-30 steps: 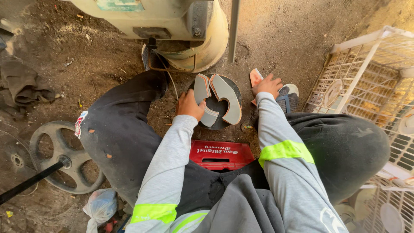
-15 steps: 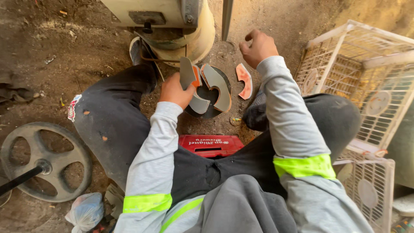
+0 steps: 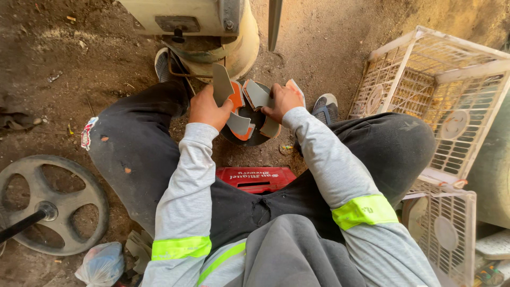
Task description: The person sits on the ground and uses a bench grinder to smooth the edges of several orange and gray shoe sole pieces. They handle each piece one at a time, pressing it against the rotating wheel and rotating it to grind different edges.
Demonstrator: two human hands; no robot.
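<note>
Two white slatted plastic crates (image 3: 441,101) stand at the right, a grey spoked metal wheel (image 3: 45,204) lies on the dirt at the left. Between the knees, the left hand (image 3: 208,109) and right hand (image 3: 281,101) both clamp a grey-and-orange bladed fan rotor (image 3: 245,114).

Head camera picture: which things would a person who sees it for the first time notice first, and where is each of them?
At the centre, the left hand and the right hand hold a grey and orange fan blade between the knees. Right of them stand white plastic fan grilles, stacked and leaning. At the lower left a dark spoked wheel lies on the dirt ground, and a red crate shows under the seated person.
</note>
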